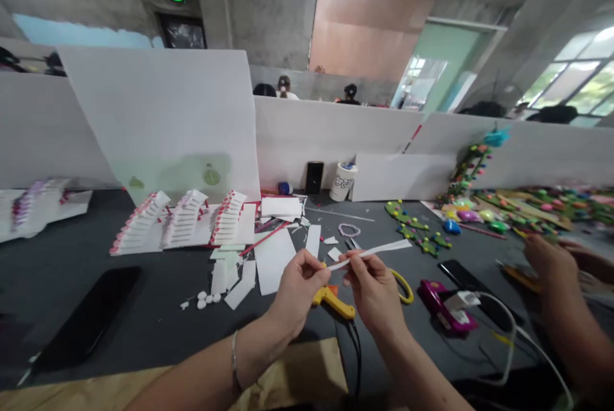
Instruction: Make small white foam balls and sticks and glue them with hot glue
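A thin white strip (388, 247) is stretched between my two hands above the middle of the dark table. My left hand (301, 283), with a bracelet on its wrist, pinches the strip's left end. My right hand (371, 283) grips it farther along, and the loose end sticks out to the right. Below and between the hands lies a yellow glue gun (336, 303) with a black cord. The yellow handle of some scissors (403, 286) shows beside my right hand.
White paper pieces (275, 257) and fanned stacks with red edges (187, 225) lie left. A black phone (89, 312) is at far left. Right are a purple power socket (444, 309), green pompom decorations (417, 229) and another person's hand (551, 264). A white cup (343, 182) stands behind.
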Motion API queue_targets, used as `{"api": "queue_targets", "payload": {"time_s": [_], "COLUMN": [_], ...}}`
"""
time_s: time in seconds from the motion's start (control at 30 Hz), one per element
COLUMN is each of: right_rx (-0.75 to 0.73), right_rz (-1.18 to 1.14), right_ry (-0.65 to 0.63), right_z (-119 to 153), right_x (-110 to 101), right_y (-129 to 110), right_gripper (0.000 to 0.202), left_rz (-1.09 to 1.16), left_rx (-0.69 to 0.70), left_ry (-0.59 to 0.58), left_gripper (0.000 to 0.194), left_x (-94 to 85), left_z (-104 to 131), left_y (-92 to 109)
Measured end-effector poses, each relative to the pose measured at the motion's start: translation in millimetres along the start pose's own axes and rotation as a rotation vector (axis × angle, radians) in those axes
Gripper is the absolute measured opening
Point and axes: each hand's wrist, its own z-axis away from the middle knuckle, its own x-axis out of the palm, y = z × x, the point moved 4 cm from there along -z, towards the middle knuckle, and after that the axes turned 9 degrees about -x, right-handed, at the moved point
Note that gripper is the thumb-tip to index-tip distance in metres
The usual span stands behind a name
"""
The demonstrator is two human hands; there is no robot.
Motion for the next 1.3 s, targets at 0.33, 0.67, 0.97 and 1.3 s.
{"api": "queue_targets", "payload": {"time_s": [0.33, 0.67, 0.97, 1.3], "right_rx": [-0.085, -0.023, -0.083, 0.122], "right_rz": [0.284, 0.301, 0.465, 0.177], "right_ry": [0.009, 0.037, 0.014, 0.039], "right_z": [-2, -3, -2, 1], "right_x": [-33, -38, -30, -28], "right_y": [17, 21, 15, 33], "right_gripper": [0.025, 0.023, 0.026, 0.028], "left_rz": [-0.168, -0.007, -0.135, -0.290], "left_rx": [-0.117, -0.321, -0.288, -0.130], "left_ry": [-0.207, -0.273, -0.285, -0.205], "left_gripper": [0.016, 0.024, 0.031, 0.030], "left_x": [1.9, 11.9, 10.3, 2.7], "left_z": [-24, -19, -21, -20], "left_y": [-28, -42, -36, -35]}}
